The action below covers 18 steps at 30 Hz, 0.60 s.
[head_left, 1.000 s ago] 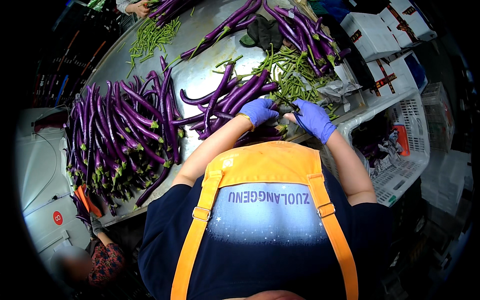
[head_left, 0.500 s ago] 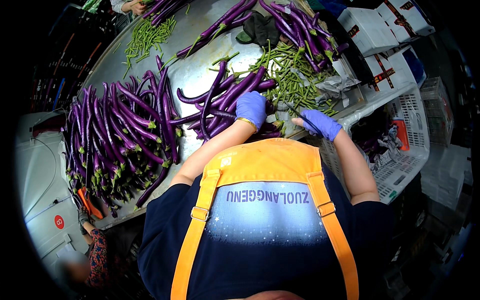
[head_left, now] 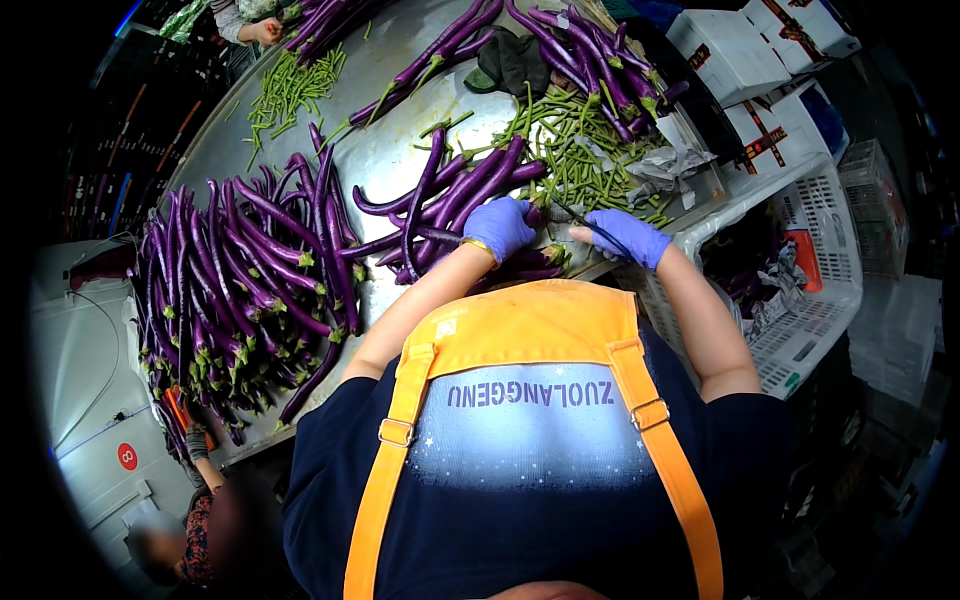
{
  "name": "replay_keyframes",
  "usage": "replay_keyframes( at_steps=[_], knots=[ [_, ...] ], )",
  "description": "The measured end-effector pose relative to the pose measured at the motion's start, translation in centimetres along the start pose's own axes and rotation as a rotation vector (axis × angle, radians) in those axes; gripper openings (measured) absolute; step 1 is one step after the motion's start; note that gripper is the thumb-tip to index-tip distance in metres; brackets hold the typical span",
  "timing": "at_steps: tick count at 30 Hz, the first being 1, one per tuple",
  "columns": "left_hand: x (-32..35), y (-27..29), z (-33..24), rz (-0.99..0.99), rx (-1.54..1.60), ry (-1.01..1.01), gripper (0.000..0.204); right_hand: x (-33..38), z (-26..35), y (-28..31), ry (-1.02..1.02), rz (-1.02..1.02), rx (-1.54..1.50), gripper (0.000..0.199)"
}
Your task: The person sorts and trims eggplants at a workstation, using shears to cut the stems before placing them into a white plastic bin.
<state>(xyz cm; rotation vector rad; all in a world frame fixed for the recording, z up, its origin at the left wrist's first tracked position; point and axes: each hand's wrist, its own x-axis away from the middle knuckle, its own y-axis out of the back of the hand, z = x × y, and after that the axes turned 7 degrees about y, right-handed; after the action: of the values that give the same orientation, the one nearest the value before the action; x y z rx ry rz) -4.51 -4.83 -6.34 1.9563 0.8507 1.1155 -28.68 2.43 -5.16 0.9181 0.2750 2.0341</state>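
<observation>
My left hand [head_left: 500, 226] is closed over the stem end of a long purple eggplant [head_left: 470, 198] lying on the steel bench [head_left: 385, 160], pinning it so it cannot roll. My right hand [head_left: 628, 236] is gripped shut around a thin dark knife [head_left: 583, 218], its tip aimed at that stem. Cut green stems [head_left: 580, 160] are piled just beyond; the finished eggplant heap [head_left: 240, 290] sits well left.
</observation>
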Motion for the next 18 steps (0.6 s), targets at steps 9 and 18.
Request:
replay_keyframes(
  at_steps=[9, 18],
  knots=[
    [-0.7, -2.0, -0.7, -0.172, -0.101, 0.025, 0.035, -0.5, 0.0, 0.0, -0.039, -0.029, -0.141, 0.054],
    [0.7, -0.9, -0.1, -0.147, 0.007, -0.075, 0.033, -1.4, 0.3, 0.1, 0.138, -0.123, 0.068, 0.056]
  ],
)
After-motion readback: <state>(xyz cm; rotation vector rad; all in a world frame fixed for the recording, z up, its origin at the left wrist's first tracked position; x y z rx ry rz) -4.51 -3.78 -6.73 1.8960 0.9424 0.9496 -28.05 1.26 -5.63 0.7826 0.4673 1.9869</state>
